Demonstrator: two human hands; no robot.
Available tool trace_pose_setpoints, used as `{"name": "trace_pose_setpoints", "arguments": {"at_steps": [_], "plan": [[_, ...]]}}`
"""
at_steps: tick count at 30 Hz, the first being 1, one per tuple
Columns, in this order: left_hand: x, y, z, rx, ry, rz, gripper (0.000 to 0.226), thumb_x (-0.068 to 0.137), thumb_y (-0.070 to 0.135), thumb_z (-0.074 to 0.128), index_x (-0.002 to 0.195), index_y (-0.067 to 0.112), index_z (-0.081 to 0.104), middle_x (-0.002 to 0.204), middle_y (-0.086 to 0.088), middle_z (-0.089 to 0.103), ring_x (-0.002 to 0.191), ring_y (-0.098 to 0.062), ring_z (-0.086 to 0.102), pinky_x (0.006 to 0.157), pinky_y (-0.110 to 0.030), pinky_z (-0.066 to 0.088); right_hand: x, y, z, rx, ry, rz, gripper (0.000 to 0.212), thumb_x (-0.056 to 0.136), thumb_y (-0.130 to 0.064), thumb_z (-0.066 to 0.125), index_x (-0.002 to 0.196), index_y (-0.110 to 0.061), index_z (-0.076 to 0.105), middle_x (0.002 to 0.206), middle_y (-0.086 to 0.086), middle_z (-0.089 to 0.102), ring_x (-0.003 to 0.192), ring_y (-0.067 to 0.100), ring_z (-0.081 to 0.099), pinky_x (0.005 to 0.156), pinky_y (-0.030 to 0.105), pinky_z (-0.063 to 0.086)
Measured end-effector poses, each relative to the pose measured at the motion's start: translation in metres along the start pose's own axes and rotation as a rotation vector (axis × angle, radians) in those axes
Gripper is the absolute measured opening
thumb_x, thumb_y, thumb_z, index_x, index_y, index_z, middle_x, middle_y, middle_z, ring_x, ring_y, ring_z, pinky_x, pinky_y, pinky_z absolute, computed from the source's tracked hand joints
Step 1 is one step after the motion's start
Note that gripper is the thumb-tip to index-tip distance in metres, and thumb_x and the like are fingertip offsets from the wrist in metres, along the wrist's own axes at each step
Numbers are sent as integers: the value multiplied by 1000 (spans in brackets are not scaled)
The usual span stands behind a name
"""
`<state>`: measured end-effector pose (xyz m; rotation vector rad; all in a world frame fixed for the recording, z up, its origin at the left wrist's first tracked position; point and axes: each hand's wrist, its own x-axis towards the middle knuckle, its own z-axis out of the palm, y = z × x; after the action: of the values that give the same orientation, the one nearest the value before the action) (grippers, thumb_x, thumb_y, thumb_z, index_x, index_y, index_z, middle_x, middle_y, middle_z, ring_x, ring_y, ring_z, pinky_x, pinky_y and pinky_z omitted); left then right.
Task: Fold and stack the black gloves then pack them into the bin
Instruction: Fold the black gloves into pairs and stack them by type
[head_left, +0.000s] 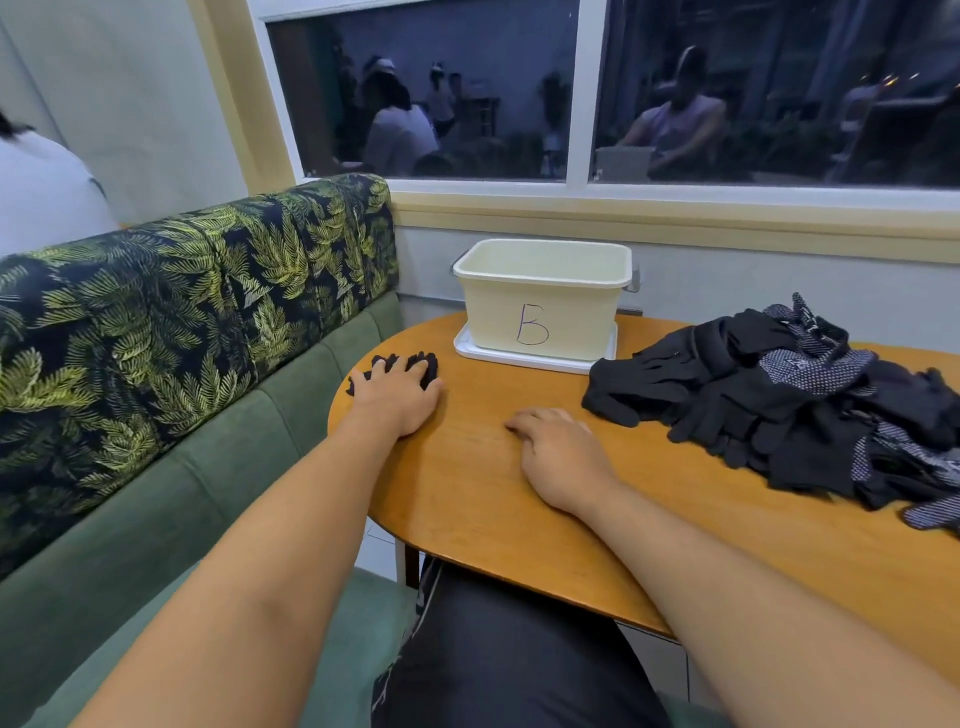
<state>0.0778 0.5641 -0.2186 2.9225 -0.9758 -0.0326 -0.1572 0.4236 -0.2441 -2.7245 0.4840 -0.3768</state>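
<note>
Left hand (397, 397), fingers (383, 372) spread flat, presses a folded glove (431, 364) at the counter's (467, 478) left edge; right hand (563, 457) rests empty, loosely curled. Glove pile (779, 400) awaits folding; bin (571, 317) seemingly unfilled.

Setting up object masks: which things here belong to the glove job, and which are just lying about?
Job:
black gloves under the left hand
glove pile
bin marked B
right hand, resting on the table

Lying about:
white tray under the bin
sofa
window
</note>
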Motion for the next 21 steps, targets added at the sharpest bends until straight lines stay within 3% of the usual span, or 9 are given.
{"name": "trace_pose_setpoints", "arguments": {"at_steps": [3,5,6,7,10,11,14,18,21], "plan": [[-9,26,-1,104,173,104,68,106,66,15,154,31,48,165,-2,42,155,-35,30,123,-68,13,2,5,-9,313,61,122,50,106,-9,42,144,-33,64,152,-11,58,141,13,49,112,27,41],[-15,55,3,84,213,238,64,109,60,18,154,28,50,165,-2,44,155,-30,31,124,-64,19,-1,12,-19,593,152,246,54,106,-3,42,140,-35,68,147,-9,59,130,7,53,89,8,44],[-17,72,5,46,195,302,61,110,57,19,157,29,46,166,-1,42,156,-27,31,124,-62,22,-4,17,-24,683,205,279,56,105,0,42,138,-36,69,145,-9,61,127,5,55,80,6,45],[-20,88,8,-9,158,345,59,111,55,21,160,30,41,169,-1,38,157,-26,29,124,-60,25,-8,21,-28,738,252,293,57,104,3,42,135,-36,70,143,-10,63,127,4,57,80,7,48],[-22,132,15,-161,25,361,58,112,54,21,168,35,25,177,4,18,163,-25,15,128,-58,22,-24,36,-39,785,345,292,57,102,7,44,130,-34,73,134,-16,68,124,-5,60,108,23,50],[-21,144,18,-174,0,355,59,112,55,20,169,36,21,178,5,13,164,-25,11,128,-58,20,-30,43,-43,791,353,288,56,102,7,45,128,-33,74,131,-18,70,121,-7,61,111,27,49],[-13,170,24,-160,-27,327,61,110,59,20,168,40,18,179,6,7,164,-26,9,127,-61,16,-49,61,-57,797,331,251,55,100,9,47,123,-31,77,123,-18,74,117,-9,64,108,26,50],[-3,184,28,-125,-45,269,62,108,60,18,168,42,17,179,7,4,164,-27,12,127,-62,15,-70,84,-77,742,299,206,52,102,5,50,120,-35,77,121,-19,75,116,-10,64,97,14,48],[1,185,28,-136,-41,243,63,107,57,21,168,40,20,179,8,6,163,-27,13,127,-61,16,-87,101,-85,698,297,140,50,103,7,50,120,-32,77,124,-21,72,119,-7,64,100,14,47]]}}
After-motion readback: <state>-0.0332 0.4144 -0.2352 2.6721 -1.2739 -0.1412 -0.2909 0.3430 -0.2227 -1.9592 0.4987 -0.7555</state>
